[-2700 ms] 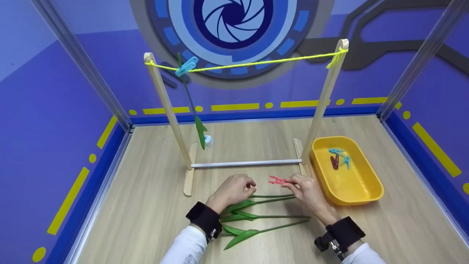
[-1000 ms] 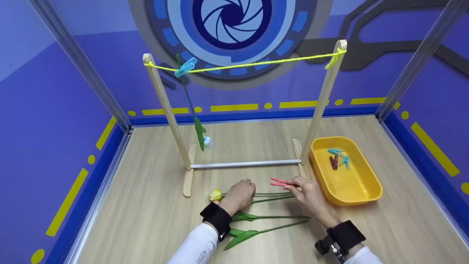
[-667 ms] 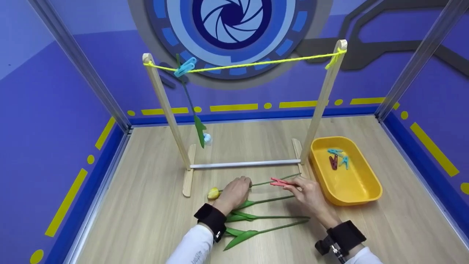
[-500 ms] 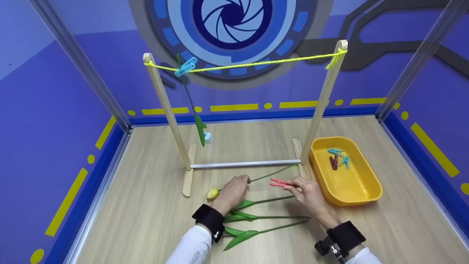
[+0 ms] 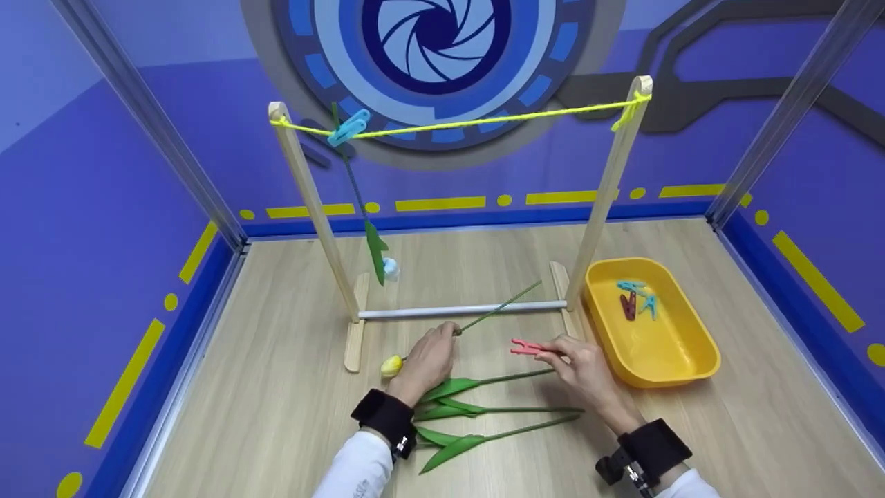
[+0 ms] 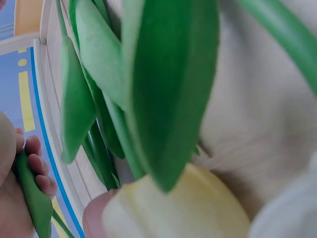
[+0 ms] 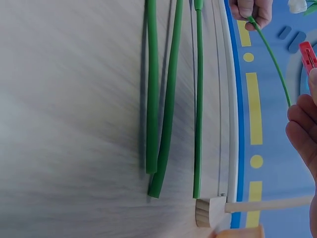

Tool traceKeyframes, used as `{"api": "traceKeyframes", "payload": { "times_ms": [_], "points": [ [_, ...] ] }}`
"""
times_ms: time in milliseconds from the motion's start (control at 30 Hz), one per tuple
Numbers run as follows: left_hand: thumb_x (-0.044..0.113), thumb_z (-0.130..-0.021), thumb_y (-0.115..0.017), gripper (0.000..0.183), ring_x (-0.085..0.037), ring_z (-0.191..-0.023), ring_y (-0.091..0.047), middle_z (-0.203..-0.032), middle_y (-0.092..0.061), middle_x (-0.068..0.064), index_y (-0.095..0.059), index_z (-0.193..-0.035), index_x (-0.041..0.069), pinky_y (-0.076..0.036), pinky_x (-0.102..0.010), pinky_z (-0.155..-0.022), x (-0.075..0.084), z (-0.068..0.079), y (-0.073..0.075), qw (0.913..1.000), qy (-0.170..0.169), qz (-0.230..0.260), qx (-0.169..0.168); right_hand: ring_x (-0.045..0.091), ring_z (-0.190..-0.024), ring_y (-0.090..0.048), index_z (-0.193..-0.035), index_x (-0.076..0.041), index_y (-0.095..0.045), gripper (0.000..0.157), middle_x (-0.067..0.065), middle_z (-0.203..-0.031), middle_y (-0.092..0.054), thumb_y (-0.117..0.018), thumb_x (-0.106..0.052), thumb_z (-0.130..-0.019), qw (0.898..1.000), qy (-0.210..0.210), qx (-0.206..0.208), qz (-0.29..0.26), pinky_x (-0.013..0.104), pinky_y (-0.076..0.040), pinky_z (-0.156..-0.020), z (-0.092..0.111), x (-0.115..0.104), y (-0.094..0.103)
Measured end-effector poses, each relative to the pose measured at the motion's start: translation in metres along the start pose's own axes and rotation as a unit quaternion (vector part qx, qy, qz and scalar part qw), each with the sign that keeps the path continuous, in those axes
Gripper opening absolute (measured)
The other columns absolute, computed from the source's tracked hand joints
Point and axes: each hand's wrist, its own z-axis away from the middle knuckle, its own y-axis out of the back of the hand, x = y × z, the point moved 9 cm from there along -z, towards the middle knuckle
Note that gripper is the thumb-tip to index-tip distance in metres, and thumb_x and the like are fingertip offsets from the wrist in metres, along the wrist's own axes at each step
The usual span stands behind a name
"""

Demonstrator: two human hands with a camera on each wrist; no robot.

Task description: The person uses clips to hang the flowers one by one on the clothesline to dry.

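My left hand [image 5: 425, 363] grips an artificial tulip by its leafy stem [image 5: 501, 306]. The yellow bloom [image 5: 392, 365] sticks out at the wrist side, and the bare stem end slants up to the right, across the white bar in this view. In the left wrist view, fingers [image 6: 37, 166] curl round the green leaf [image 6: 33, 198]. My right hand [image 5: 584, 366] pinches a pinkish-red clothespin [image 5: 527, 347] between thumb and fingers, its nose facing left. Below both hands lie more tulips [image 5: 456, 449], their blooms hidden by the left arm.
A wooden frame [image 5: 601, 200] carries a yellow cord [image 5: 484, 122]. From it a pale blue tulip [image 5: 390, 268] hangs head down by a blue clothespin [image 5: 349, 128]. At the right, a yellow tub [image 5: 667, 356] contains blue and dark red clothespins [image 5: 628, 306].
My left hand has taken hold of the yellow tulip and shifted it away from the others, swinging its stem end upward. My right hand has stayed nearly still with the clothespin.
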Motion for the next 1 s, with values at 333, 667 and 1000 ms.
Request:
{"api": "traceKeyframes", "payload": {
  "times_ms": [333, 667, 1000],
  "points": [
    [0.014, -0.106, -0.043, 0.017, -0.027, -0.088, -0.067, -0.099, -0.069, -0.012, -0.055, -0.114, 0.006, -0.056, -0.038, -0.076, -0.001, -0.001, 0.017, 0.9979, 0.011, 0.027, 0.058, 0.0, -0.064, -0.056, -0.082, -0.007, -0.074, 0.017, -0.006, -0.072, -0.068, -0.084, 0.0, -0.071, 1.0, 0.005, 0.003, 0.007, 0.015, -0.043, -0.057, -0.001, -0.001, 0.0],
    [0.017, -0.107, -0.043, 0.017, -0.022, -0.079, -0.063, -0.087, -0.064, -0.007, -0.056, -0.104, 0.007, -0.052, -0.034, -0.068, 0.003, 0.001, 0.037, 0.9877, -0.002, 0.061, 0.144, 0.0, -0.064, -0.055, -0.082, -0.008, -0.074, 0.017, -0.006, -0.071, -0.067, -0.085, 0.0, -0.071, 1.0, 0.003, 0.003, -0.001, 0.014, -0.043, -0.057, -0.001, -0.001, -0.001],
    [0.015, -0.107, -0.042, 0.02, -0.014, -0.067, -0.048, -0.075, -0.055, -0.006, -0.055, -0.094, 0.005, -0.043, -0.026, -0.059, 0.005, -0.001, 0.065, 0.97, 0.032, 0.121, 0.208, 0.001, -0.062, -0.051, -0.088, -0.011, -0.077, 0.021, -0.007, -0.071, -0.066, -0.084, 0.001, -0.071, 1.0, 0.005, 0.008, -0.01, 0.016, -0.04, -0.056, -0.003, -0.006, 0.0]
  ]
}}
